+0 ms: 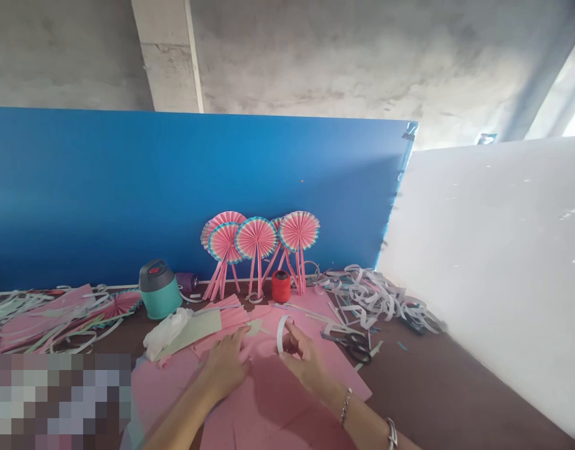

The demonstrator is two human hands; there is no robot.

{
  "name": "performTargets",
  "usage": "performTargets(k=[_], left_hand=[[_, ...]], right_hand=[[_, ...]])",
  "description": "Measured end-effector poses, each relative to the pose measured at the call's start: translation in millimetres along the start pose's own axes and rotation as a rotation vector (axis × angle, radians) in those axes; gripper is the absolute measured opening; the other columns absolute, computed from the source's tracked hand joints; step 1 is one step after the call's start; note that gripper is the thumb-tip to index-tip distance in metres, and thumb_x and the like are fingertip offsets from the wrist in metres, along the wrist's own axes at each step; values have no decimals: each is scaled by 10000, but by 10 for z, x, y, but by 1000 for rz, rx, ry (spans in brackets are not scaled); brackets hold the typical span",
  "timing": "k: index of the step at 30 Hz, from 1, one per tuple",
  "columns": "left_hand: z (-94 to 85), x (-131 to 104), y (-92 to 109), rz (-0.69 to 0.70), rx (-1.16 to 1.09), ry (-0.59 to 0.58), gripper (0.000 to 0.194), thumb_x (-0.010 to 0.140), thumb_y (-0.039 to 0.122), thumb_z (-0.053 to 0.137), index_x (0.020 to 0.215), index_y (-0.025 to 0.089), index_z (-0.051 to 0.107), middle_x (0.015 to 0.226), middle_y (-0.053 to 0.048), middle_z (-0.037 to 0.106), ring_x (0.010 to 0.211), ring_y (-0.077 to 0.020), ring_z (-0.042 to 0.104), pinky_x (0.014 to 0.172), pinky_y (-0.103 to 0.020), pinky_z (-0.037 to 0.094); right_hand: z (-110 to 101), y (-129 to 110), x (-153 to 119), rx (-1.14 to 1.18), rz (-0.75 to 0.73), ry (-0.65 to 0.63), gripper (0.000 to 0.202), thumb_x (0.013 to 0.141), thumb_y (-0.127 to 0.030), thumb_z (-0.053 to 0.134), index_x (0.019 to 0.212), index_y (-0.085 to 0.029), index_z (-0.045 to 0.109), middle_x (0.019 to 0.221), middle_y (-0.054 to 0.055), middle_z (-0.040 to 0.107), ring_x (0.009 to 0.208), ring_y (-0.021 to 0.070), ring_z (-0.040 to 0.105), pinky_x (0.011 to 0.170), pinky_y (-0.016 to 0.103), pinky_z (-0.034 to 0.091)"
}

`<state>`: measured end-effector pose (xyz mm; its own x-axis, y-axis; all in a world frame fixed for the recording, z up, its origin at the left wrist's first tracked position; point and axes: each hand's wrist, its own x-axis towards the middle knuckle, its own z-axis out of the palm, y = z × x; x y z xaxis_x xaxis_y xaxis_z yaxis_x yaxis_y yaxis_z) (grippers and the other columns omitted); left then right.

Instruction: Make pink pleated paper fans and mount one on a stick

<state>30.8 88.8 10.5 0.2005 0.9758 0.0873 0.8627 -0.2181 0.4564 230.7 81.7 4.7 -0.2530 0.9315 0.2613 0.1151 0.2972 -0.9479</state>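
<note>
My right hand (306, 359) is closed on a curled white paper strip (281, 334), which arcs up from between thumb and fingers. To its left, my left hand (229, 361) rests on pink paper sheets (273, 394), and whether its fingers pinch anything cannot be made out. A pale green sheet (200, 334) and a crumpled white bundle (168, 331) lie left of my left hand. Black scissors (350, 342) lie just right of my right hand. Behind both hands, a red container (280, 286) with a dark top stands upright.
Round pleated pink fans (257, 239) on pink sticks lean against the blue panel (128, 187). A teal and grey container (160, 290) stands at left. Tangled paper strips (372, 297) lie at right, with more pink paper (44, 319) at far left. A white panel (494, 250) bounds the right side.
</note>
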Motion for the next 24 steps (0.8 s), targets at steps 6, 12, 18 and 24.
performTargets(k=[6, 12, 18, 24], left_hand=[[145, 165, -193, -21, -428, 257, 472, 682, 226, 493, 1145, 179, 577, 971, -99, 685, 945, -274, 629, 837, -398, 463], [50, 254, -369, -248, -1035, 751, 416, 762, 406, 538, 1106, 178, 590, 1137, -92, 636, 1072, -264, 581, 895, -388, 464], [12, 199, -320, -268, -970, 750, 393, 741, 400, 570, 1070, 188, 599, 1081, -75, 643, 1067, -275, 576, 905, -404, 465], [-53, 155, -272, -176, -664, 941, 385, 782, 425, 526, 1093, 206, 583, 1166, -76, 611, 1127, -264, 537, 981, -395, 408]], right_hand=[[-26, 47, -5, -79, -126, 305, 368, 808, -282, 544, 1164, -194, 510, 817, 37, 591, 744, 187, 539, 710, 326, 434], [-97, -17, -60, -220, -315, 444, 351, 899, -301, 464, 1226, -178, 446, 916, 86, 599, 854, 217, 573, 805, 366, 457], [-123, -8, -101, -359, -456, 492, 168, 909, -249, 439, 1047, -200, 520, 919, 96, 602, 870, 221, 578, 777, 353, 469], [-141, 15, -100, -433, -517, 481, 180, 909, -200, 420, 1070, -202, 499, 956, 105, 602, 906, 225, 578, 801, 366, 469]])
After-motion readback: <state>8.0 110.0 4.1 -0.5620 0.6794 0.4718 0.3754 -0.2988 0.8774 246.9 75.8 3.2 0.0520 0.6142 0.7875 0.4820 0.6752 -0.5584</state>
